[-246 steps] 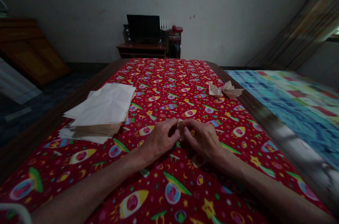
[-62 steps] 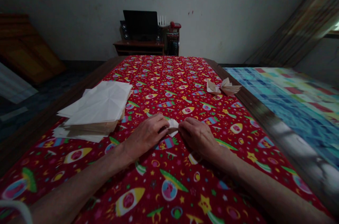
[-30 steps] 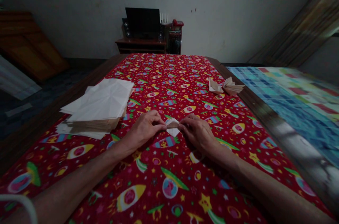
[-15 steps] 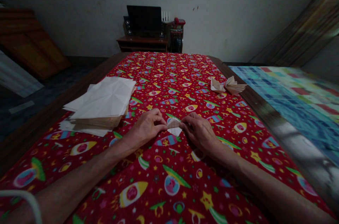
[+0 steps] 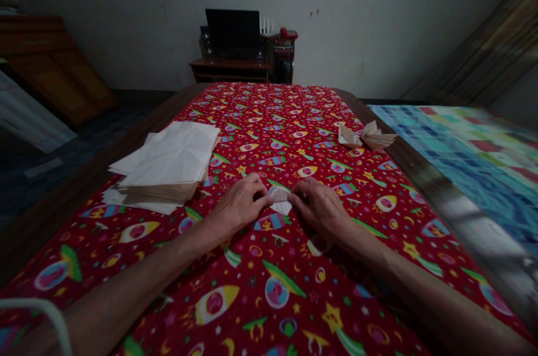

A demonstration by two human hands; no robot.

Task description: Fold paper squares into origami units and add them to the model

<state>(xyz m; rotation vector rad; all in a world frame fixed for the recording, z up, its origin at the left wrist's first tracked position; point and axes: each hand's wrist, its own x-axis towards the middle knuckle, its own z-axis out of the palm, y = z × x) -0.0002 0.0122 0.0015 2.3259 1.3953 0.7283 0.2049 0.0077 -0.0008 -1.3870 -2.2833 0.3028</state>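
A small folded piece of white paper (image 5: 281, 202) with crease lines is held between my two hands, just above or on the red patterned cloth. My left hand (image 5: 242, 200) pinches its left edge between thumb and fingers. On the opposite edge, the fingertips of my right hand (image 5: 319, 203) are closed on the paper too. Left of my hands lies a thick stack of creased paper sheets (image 5: 172, 157), white on top and tan at the sides. Two folded paper shapes (image 5: 377, 137) rest near the cloth's right edge.
The red cloth (image 5: 290, 120) with rockets and stars covers a dark wooden table (image 5: 424, 190). Beyond its far end stand a black monitor (image 5: 233, 33) and a red telephone (image 5: 288, 33). A bed with a checked cover (image 5: 458, 154) is at the right. A white cable (image 5: 54, 314) shows at lower left.
The whole view has shifted slightly, so everything appears a little further right. Both hands keep their pinch on the small paper, with only slight finger movement.
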